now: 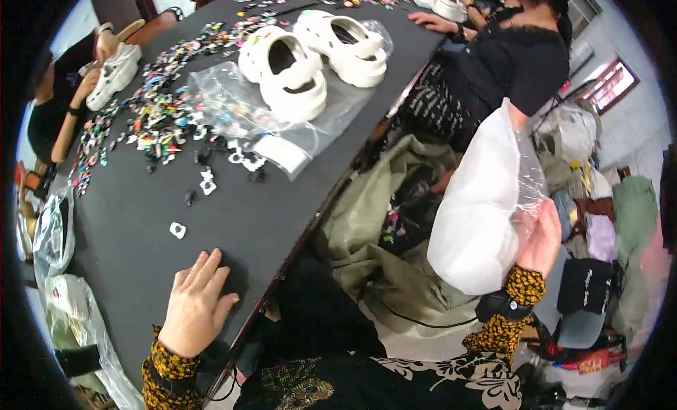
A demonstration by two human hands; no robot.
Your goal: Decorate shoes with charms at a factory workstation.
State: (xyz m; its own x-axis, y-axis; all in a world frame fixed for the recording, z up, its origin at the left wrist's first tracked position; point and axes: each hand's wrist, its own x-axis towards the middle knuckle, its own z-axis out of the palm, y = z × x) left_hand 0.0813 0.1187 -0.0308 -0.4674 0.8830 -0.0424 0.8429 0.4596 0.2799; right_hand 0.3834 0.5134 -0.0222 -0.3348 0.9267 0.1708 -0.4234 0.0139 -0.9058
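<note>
My left hand (196, 302) lies flat on the dark table (247, 205), its fingers stretched out and nothing in them. Just beyond its fingertips is a small white piece (178, 230). Off the table's right edge, my right hand (541, 237) grips the side of a clear plastic bag (529, 177). In or against that bag is a bulky, soft white wrapping (476, 205); whether anything is inside it, I cannot tell. A pair of white clogs (293, 75) (345, 47) stands farther up the table, partly on another clear plastic bag (229, 103).
Many small colourful charms (159, 121) are strewn across the table's left and far parts. An olive sack (381, 262) gapes below the table's right edge. One person (493, 78) sits at the right; another at the far left holds a white clog (115, 76).
</note>
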